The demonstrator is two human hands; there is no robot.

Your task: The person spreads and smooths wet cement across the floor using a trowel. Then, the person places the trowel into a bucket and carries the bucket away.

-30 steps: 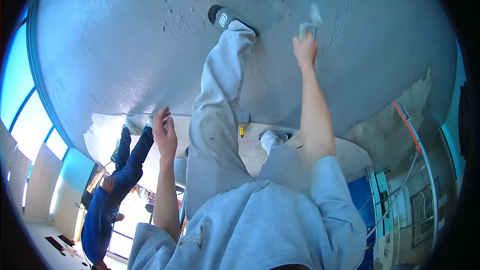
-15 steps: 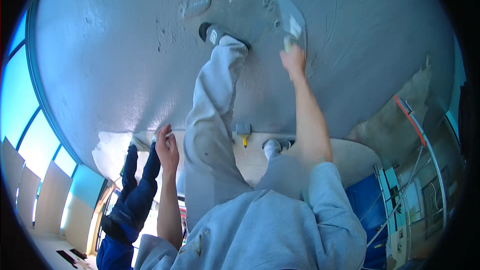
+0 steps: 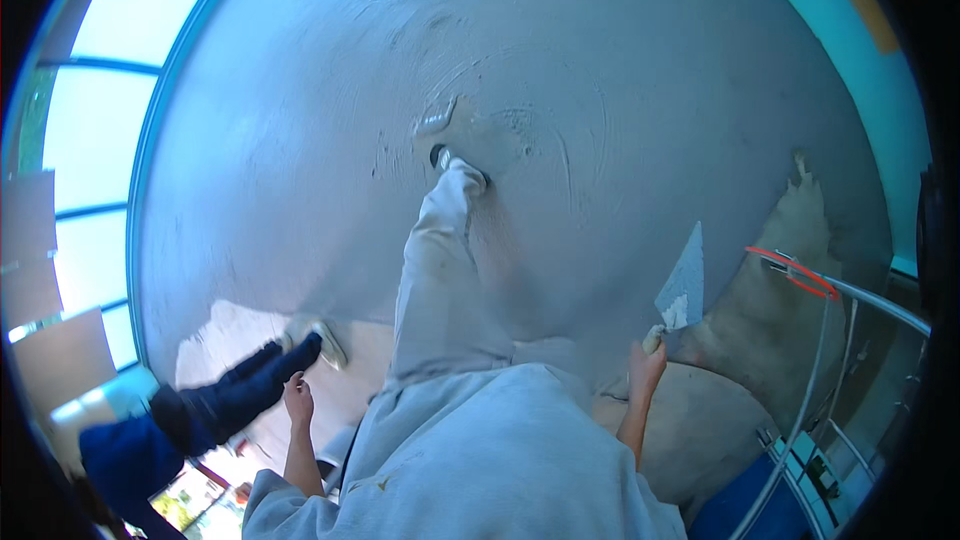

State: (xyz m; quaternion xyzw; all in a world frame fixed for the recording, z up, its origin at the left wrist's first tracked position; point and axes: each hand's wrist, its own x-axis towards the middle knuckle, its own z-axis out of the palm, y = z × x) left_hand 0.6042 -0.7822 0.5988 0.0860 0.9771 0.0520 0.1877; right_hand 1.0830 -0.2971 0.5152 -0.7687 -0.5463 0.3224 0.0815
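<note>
"Where's the trowel (image 3: 684,285)?"
"Right, blade pointing far, the right hand's (image 3: 647,368) fingers wrapped around its handle. A rail (image 3: 880,305) reaches in beside it."
"Left hand (image 3: 298,399)?"
"Fingers curled; pinching anything, I cannot tell. Grey coating (image 3: 680,90) stretches far, windows (image 3: 105,135) edging its left."

Head view, one: left of paired fisheyes, head-worn, facing down; grey shirt (image 3: 500,450) close below, grey floor (image 3: 660,90) farther off

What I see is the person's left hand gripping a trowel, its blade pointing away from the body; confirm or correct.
Not the left hand: the head view shows the right hand gripping the trowel, its blade pointing away from the body.
</note>
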